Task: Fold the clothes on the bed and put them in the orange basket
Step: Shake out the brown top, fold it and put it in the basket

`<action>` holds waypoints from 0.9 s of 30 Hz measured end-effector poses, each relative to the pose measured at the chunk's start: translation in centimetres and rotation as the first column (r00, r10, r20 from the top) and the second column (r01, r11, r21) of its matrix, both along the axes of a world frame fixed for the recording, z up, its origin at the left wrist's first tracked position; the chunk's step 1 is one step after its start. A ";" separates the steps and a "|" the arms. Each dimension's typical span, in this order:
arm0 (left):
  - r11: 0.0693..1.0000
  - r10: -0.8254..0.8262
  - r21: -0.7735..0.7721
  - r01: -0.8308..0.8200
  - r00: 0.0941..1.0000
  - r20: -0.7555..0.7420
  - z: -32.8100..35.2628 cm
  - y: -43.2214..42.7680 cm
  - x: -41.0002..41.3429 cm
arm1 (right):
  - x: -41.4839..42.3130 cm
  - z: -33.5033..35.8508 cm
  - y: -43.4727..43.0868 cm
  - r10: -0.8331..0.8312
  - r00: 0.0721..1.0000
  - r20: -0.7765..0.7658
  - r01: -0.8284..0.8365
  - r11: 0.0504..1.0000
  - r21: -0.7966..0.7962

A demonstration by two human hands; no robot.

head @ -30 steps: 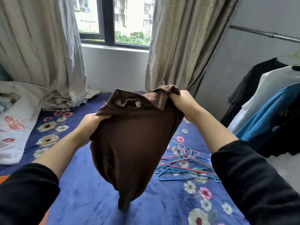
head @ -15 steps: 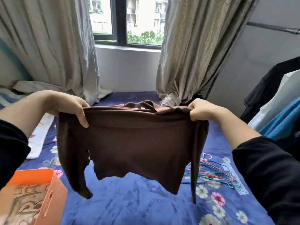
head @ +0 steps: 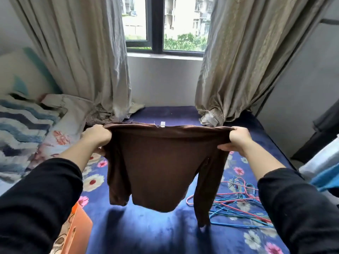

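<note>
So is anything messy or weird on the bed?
Yes. A tangle of pink and blue hangers lies loose on the blue bedspread, to the right of the brown top. They are heaped and crossed, not stacked. The top's white tag shows, so it may be inside out.

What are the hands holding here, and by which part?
A brown long-sleeved top, stretched between the left hand and right hand, each gripping a shoulder at the top edge.
</note>
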State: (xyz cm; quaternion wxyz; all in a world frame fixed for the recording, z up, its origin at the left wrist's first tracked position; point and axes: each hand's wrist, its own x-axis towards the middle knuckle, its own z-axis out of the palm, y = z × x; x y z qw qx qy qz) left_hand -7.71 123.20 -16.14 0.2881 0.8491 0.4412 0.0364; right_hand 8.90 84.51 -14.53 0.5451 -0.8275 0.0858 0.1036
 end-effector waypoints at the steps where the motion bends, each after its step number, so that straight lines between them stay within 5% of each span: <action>1: 0.983 0.063 -0.179 -0.040 0.990 0.123 -0.4 0.3 0.8 | 0.7 0.1 0.9 -0.038 0.999 -0.018 0.040 0.986 0.162; 3: 0.896 0.249 -0.436 -0.085 0.909 0.334 0.2 0.0 2.3 | 1.8 0.8 2.5 -0.090 0.995 0.042 0.071 0.941 0.331; 7: 0.852 0.419 -0.520 -0.060 0.674 0.608 2.8 -1.2 4.2 | 3.3 2.6 4.3 -0.216 0.912 0.348 0.078 0.926 0.369; 10: 0.968 0.231 -0.249 -0.043 0.548 0.804 2.5 -1.7 2.7 | 2.2 2.7 3.7 -0.161 0.804 0.572 0.040 0.975 0.217; 13: 0.994 -0.066 0.102 -0.032 0.573 0.817 -1.8 -2.4 -0.3 | -0.7 0.6 2.5 -0.089 0.753 0.652 -0.007 0.990 0.143; 20: 0.988 -0.122 0.147 0.050 0.837 0.534 -17.3 -4.8 -9.1 | -7.2 -12.9 -1.9 0.095 0.875 0.475 -0.031 0.990 -0.140; 24: 0.982 -0.179 0.072 0.175 0.982 0.060 -26.4 -7.3 -16.2 | -12.1 -24.1 -5.2 0.268 0.951 0.154 -0.186 0.895 -0.406; 27: 0.935 -0.327 0.012 0.353 0.877 -0.353 -33.2 -9.6 -20.6 | -16.3 -32.5 -7.8 0.434 0.877 -0.204 -0.467 0.677 -0.569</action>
